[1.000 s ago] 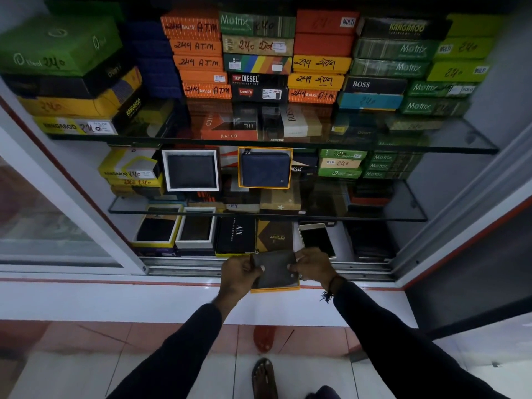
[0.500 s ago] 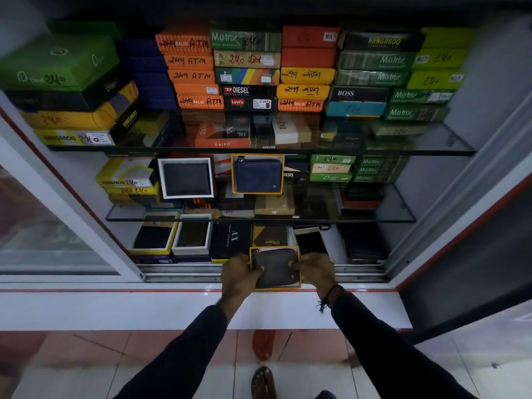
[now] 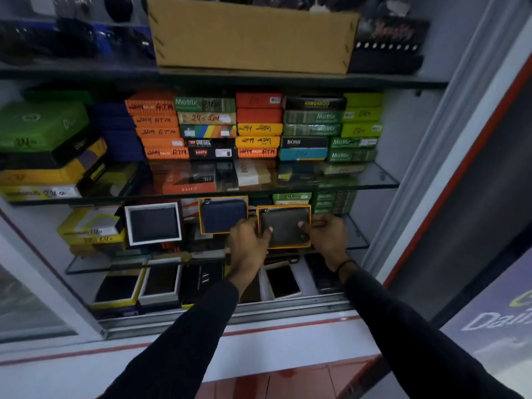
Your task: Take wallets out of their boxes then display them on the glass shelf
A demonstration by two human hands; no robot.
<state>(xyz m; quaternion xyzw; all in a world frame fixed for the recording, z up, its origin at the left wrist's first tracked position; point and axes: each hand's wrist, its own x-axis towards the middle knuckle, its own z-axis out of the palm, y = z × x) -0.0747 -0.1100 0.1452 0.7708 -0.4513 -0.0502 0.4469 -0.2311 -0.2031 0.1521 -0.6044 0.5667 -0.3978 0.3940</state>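
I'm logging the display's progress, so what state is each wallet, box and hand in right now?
Dark wallet: in its orange-edged tray, upright, held at the middle glass shelf.
Left hand: gripping the tray's left edge.
Right hand: gripping the tray's right edge.
Navy wallet: displayed upright in an orange-edged tray.
Black wallet: displayed upright in a white tray.
Stacked boxes: closed, on the shelf above.
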